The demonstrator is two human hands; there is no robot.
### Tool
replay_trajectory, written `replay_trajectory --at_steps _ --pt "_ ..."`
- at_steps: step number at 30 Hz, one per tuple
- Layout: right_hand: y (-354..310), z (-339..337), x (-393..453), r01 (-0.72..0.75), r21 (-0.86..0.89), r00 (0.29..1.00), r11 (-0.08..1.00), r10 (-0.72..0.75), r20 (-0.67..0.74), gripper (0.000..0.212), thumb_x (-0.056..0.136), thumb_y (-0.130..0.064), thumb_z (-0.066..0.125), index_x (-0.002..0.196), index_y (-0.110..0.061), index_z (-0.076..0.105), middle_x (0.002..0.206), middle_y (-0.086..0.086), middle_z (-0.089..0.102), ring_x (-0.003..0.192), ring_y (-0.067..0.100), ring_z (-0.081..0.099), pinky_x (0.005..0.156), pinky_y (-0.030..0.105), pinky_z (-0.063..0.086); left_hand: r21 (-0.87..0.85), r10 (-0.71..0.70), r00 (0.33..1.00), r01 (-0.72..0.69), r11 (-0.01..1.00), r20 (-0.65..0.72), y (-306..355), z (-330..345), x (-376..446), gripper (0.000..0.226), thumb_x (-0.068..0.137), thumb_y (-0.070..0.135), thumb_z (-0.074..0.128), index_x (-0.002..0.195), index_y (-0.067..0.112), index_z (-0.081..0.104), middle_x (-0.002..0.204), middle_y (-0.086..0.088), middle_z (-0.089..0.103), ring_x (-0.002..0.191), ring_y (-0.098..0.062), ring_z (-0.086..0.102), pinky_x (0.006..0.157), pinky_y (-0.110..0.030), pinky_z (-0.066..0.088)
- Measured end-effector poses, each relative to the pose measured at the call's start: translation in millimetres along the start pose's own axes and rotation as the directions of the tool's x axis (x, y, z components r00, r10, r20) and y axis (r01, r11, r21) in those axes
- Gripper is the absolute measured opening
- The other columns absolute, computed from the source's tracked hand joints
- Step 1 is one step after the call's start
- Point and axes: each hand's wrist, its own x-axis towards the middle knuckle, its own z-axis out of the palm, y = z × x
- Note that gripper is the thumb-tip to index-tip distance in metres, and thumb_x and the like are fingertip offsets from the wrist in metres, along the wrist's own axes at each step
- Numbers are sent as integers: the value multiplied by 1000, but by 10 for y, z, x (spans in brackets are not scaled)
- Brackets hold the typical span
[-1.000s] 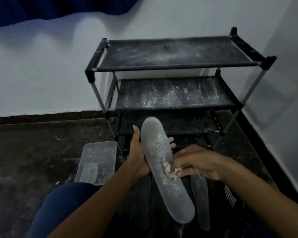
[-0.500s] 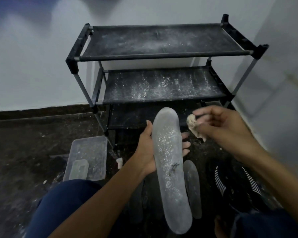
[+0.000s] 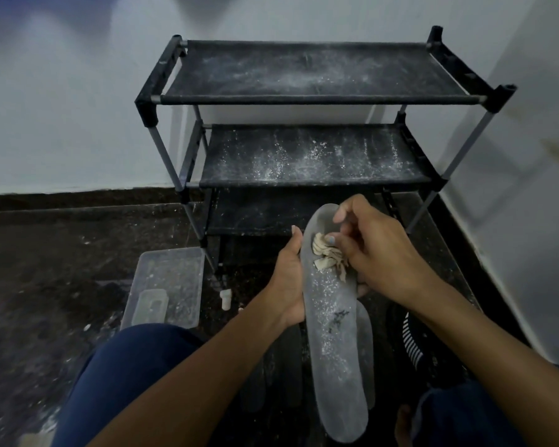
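A long grey shoe insole, dusted with white powder and a dark smudge, is held in front of me. My left hand grips its left edge from below, fingers wrapped under it. My right hand pinches a crumpled beige cloth and presses it onto the insole near its upper end.
A black three-tier rack, powdered white, stands against the wall ahead. A clear plastic tray with a smaller box in it lies on the dark floor at left, a small white cap beside it. More insoles and a striped shoe lie below.
My right hand lifted the cloth off the insole's middle, swung up to the right, then came back down onto the insole near its top. The left hand kept its hold.
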Motion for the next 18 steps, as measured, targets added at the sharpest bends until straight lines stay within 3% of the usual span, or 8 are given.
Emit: replay_trajectory --at_steps 3,7,10,12,15,18 --pt "50 15 8 27 -20 1000 999 -26 7 14 87 -6 59 97 -15 56 80 -6 58 73 2 56 66 9 42 11 -6 1000 6 1000 -11 -15 13 13 84 93 64 13 91 9 75 95 -14 72 83 -25 70 78 -40 55" --pt "54 56 -17 88 -82 995 993 -85 43 15 85 -14 64 100 -16 66 95 -6 64 87 8 58 76 26 50 35 24 996 -21 999 -81 -4 -2 38 74 96 61 15 100 7 65 87 -13 73 76 -22 72 64 -32 59" --pt "61 103 -56 89 -117 993 989 -79 85 31 77 -12 72 107 -17 67 102 -5 64 91 7 59 79 16 47 39 31 991 -26 999 -133 22 -32 59 75 95 63 16 102 7 65 88 -13 72 83 -23 69 73 -33 55" --pt "63 120 -65 85 -141 996 986 -78 53 27 76 -3 70 100 -14 71 96 -2 67 85 8 62 75 11 47 68 30 988 -20 998 -151 15 -50 68 74 95 61 16 103 7 65 86 -12 72 84 -24 66 76 -34 52" --pt "93 95 -20 107 -195 988 975 -126 -90 15 77 0 68 89 -8 72 83 4 68 74 15 63 69 29 54 108 7 993 5 994 -115 -23 -10 46 74 94 62 16 102 8 65 90 -13 71 85 -26 66 82 -42 50" --pt "136 85 25 97 -160 977 982 -125 -174 18 77 1 68 93 -7 72 87 6 70 79 16 65 76 28 53 98 -44 997 49 994 -56 -32 42 6 84 88 72 14 102 9 69 102 -18 69 93 -32 64 90 -49 46"
